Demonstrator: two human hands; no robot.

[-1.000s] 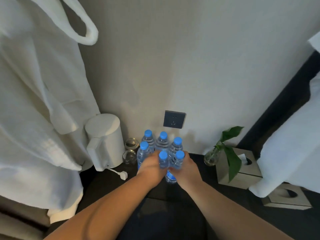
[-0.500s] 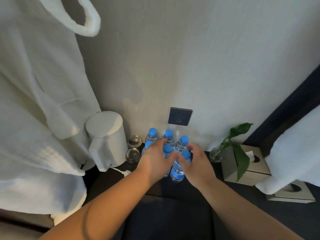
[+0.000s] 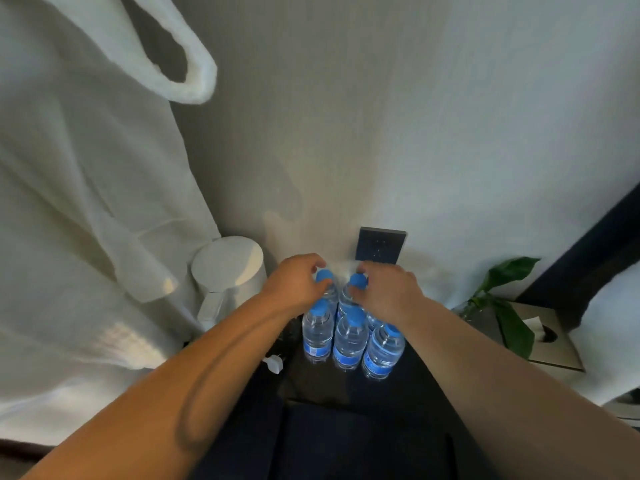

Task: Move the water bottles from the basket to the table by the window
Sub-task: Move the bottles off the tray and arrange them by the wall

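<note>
Water bottles (image 3: 349, 337) with blue caps stand upright in a tight cluster on the dark desk (image 3: 419, 389), close to its back edge and just below a dark wall socket (image 3: 381, 250). Three form the front row. Behind them are two more whose caps show, and part of another shows under the right wrist.

A large white robe (image 3: 79, 220) hangs on the left and drapes down past the desk's left edge. Two bare forearms reach in from the near edge toward the back row.

A white kettle (image 3: 227, 271) sits at the back left corner, just left of the bottles. A tissue box (image 3: 554, 358) lies toward the right edge, with a leafy plant (image 3: 512, 320) just to its left.

The left grip (image 3: 294, 285) has fingers and thumb curled round the cap of the back-left bottle (image 3: 325, 276). The right grip (image 3: 388, 292) is likewise curled round the cap of the back-middle bottle (image 3: 358, 281). Both of these bottles are upright.

A small white plug (image 3: 273, 363) lies on the desk near the front-left bottle.
</note>
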